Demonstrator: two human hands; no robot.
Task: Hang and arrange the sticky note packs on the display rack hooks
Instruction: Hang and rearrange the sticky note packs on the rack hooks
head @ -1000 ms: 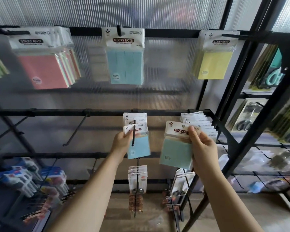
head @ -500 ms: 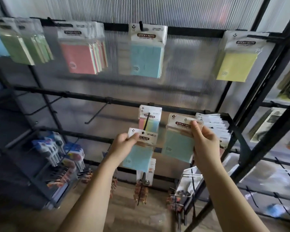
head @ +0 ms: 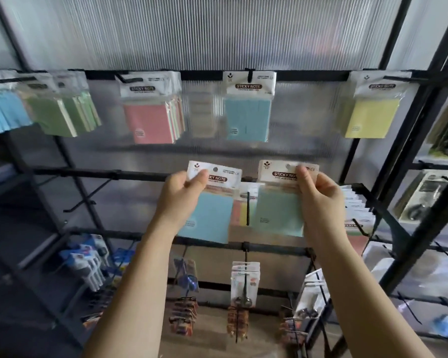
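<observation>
Lifting both packs higher than a moment ago, my left hand point(head: 181, 195) pinches a light-blue plastic-wrapped sticky note pack point(head: 210, 202), my right hand point(head: 318, 197) a teal one point(head: 278, 205), seemingly clear of the black middle hook point(head: 248, 208).

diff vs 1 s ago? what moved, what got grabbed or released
The left hand pulled its blue pack off the middle hook, where it sat a second ago, and raised it. The right hand lifted its blue pack to about the same height. Nothing was let go: each hand still pinches its pack by the header card. The packs on the top rail hang as before.
</observation>
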